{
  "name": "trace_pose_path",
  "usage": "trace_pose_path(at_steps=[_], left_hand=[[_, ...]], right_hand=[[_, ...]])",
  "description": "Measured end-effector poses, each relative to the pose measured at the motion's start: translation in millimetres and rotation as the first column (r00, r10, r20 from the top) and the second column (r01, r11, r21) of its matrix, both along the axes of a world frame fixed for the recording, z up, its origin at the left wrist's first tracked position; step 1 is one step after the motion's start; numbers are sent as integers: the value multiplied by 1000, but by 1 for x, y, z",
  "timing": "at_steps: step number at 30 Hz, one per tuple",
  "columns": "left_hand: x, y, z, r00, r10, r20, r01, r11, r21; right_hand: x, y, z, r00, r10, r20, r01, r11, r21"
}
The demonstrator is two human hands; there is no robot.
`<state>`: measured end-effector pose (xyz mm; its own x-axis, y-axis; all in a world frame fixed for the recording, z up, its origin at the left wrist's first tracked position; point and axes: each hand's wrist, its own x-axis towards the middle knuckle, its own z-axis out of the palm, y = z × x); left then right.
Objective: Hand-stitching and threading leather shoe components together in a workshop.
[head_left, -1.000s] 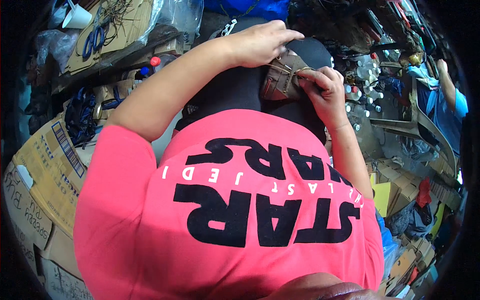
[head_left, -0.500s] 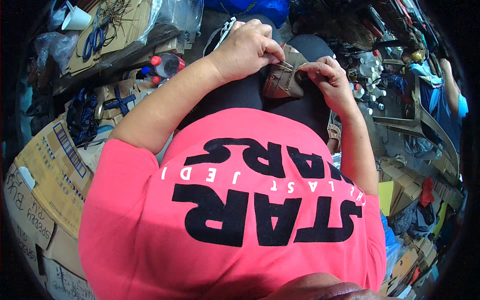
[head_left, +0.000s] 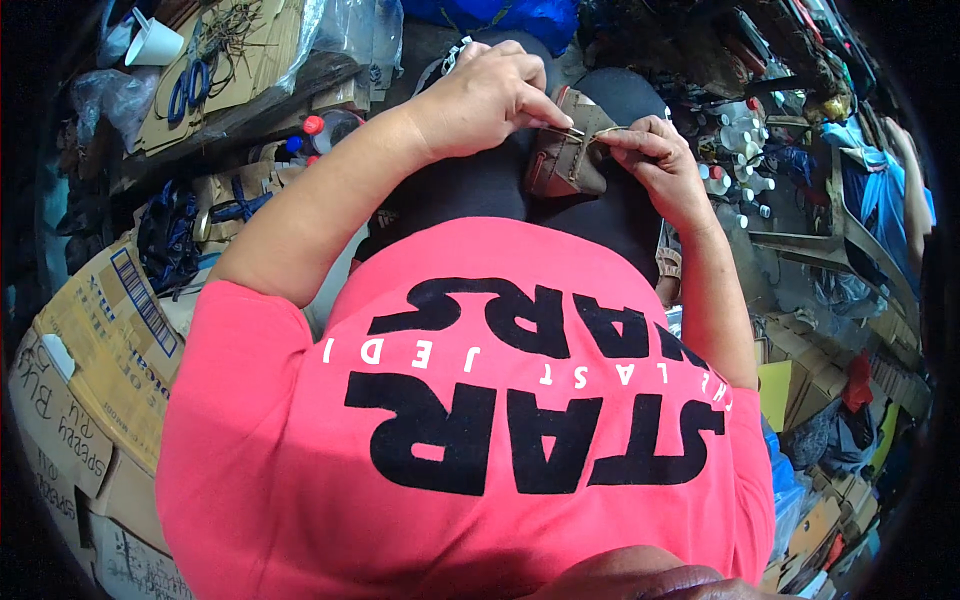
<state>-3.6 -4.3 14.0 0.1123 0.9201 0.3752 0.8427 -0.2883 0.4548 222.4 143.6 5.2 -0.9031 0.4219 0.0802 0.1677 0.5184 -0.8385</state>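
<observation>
Head view: what just changed?

Left hand (head_left: 488, 95), 12 o'clock from centre, dropped back from above the brown leather piece (head_left: 572, 165) to its left edge over the last second. Right hand (head_left: 660, 165), 2 o'clock, slid slightly outward.

Meaning?

Hands now flank the leather, one per side. Thin cord (head_left: 602, 132) shows by the right fingertips. My read: cord is mid-handling, not finished.

Hand states?

Right: thumb and forefinger pinched together on the cord, other fingers curled. Left: fingertips nearly together at the leather; too small to tell whether they grip anything.

Where's the leather?

1 o'clock, on the lap, over the dark trousers (head_left: 455, 195).

Containers?

Capped bottles (head_left: 742, 135) clustered at 2 o'clock, contents can't tell. Red-capped clear bottle (head_left: 342, 126), between 10 and 11, same. White cup (head_left: 155, 44) at 10, inside not visible. Cardboard carton (head_left: 105, 340) at 9, contents hidden.
</observation>
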Motion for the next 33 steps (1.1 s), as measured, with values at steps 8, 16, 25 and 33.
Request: trace_pose_path(at_steps=[8,16,25,33], left_hand=[[-1,13,-23,981,-8,192,17,999,-42],[19,8,-19,976,139,167,-124,988,-97],[17,17,-14,977,153,147,-169,980,103],[18,0,10,992,116,-45,-119,989,-85]], right_hand=[[-2,2,-9,999,-8,41,5,997,73],[-12,-15,-7,992,-115,46,102,969,224],[-13,-7,-4,980,-190,61,192,981,-32],[-8,-6,28,979,-52,199,46,998,34]])
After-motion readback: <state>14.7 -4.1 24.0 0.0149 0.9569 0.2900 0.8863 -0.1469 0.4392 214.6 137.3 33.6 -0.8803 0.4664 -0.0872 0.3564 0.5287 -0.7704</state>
